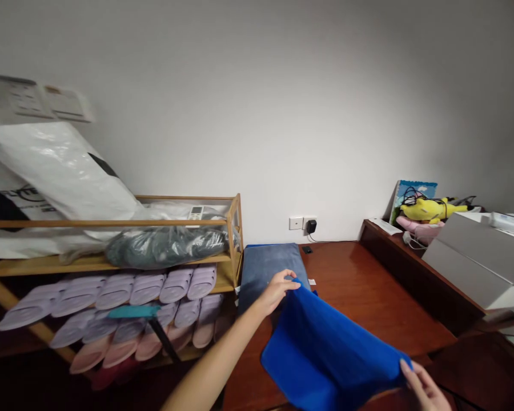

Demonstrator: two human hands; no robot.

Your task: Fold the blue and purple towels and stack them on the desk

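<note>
A bright blue cloth (pixel 325 342) hangs between my two hands over the reddish-brown wooden table. My left hand (pixel 279 290) pinches its upper left corner. At the lower right, my right hand (pixel 424 385) grips another corner between thumb and fingers. The cloth sags in the middle, and its bottom runs out of the frame. Just beyond my left hand lies a flat grey-blue folded cloth (pixel 274 262), with a blue edge showing along its back.
Left of the table (pixel 368 297) stands a wooden rack (pixel 235 228) holding several slippers (pixel 148 287) and plastic-wrapped bags (pixel 167 245). A black plug (pixel 311 226) sits in the wall socket. On the right are a yellow plush toy (pixel 428 209) and a white box (pixel 471 257).
</note>
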